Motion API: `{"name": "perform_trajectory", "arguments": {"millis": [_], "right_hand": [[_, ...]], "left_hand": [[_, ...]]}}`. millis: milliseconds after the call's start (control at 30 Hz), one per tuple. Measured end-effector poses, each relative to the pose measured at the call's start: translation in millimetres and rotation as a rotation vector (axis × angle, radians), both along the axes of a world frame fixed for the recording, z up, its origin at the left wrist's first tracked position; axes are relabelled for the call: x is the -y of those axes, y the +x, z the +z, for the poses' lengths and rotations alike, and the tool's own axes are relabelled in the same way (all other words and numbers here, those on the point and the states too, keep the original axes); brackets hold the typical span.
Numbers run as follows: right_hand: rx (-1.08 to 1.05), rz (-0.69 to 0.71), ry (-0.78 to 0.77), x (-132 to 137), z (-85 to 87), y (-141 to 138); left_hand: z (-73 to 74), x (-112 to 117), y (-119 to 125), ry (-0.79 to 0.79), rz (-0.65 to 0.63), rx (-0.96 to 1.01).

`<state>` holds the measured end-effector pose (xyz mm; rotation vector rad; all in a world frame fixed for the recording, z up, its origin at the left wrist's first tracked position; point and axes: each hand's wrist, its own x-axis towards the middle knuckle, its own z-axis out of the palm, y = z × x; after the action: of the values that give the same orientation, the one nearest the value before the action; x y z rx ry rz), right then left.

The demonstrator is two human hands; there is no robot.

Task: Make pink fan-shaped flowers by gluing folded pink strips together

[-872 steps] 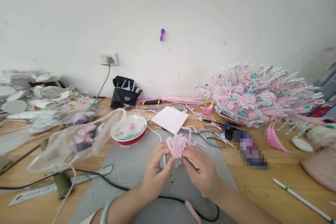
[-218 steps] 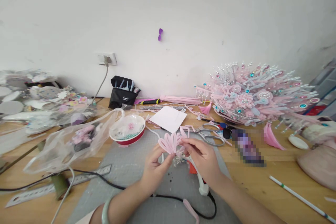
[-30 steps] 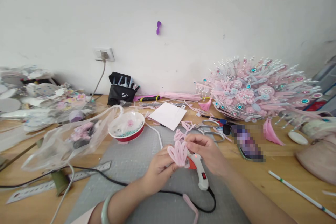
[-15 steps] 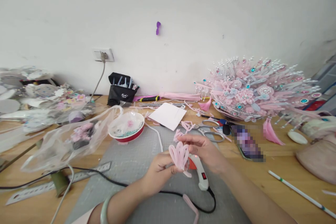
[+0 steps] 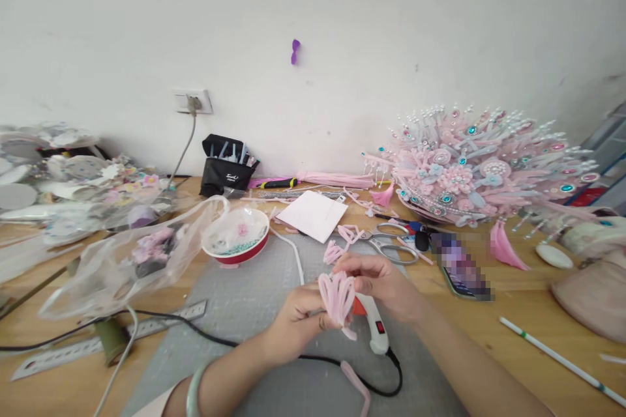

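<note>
Between my hands is a fan-shaped bundle of pink pipe cleaner loops [image 5: 337, 294]. My left hand [image 5: 296, 320] pinches its base between thumb and fingers. At the upper right of the bundle, the bent fingers and thumb of my right hand [image 5: 384, 281] close on the edge of the loops; the exact contact is partly hidden. A white glue gun [image 5: 375, 329] with a red switch lies just below my right hand, its front end hidden behind the bundle. More folded pink pipe cleaner [image 5: 334, 251] rests just beyond my fingers.
A grey cutting mat [image 5: 235, 300] covers the middle. Around it are a red-rimmed bowl [image 5: 252, 253], scissors [image 5: 391, 249], a phone [image 5: 457, 267], a white card [image 5: 313, 215] and a plastic bag [image 5: 88, 280]. A black cable [image 5: 215, 341] crosses the mat. A beaded pink headdress [image 5: 464, 169] stands back right.
The pink loops and both hands have shifted slightly down and right. My right-hand fingers are lower, against the loops, and the folded pipe cleaner behind is more exposed.
</note>
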<state>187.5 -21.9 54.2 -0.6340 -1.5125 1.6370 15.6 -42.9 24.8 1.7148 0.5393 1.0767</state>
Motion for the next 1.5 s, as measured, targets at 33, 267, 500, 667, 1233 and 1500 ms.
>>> {"name": "perform_trajectory", "arguments": {"millis": [33,267,500,667,1233,1500], "right_hand": [[-0.008,0.007,-0.017,0,-0.4,0],[-0.127,0.027,-0.148,0,-6.5,-1],[-0.165,0.172,-0.174,6,-10.1,-4],[-0.16,0.29,-0.118,2,-14.0,-1],[-0.1,0.291,-0.035,0,-7.1,-4],[-0.133,0.287,-0.081,2,-7.2,-5]], "left_hand": [[0.1,0,0,0.004,0.013,0.006],[-1.9,1,0,0.021,0.074,0.007],[1.9,3,4,-0.055,-0.061,0.093],[3.0,3,4,-0.094,-0.107,0.085],[1.1,4,1,-0.197,-0.225,0.062],[3.9,5,2,-0.257,-0.224,0.069]]}}
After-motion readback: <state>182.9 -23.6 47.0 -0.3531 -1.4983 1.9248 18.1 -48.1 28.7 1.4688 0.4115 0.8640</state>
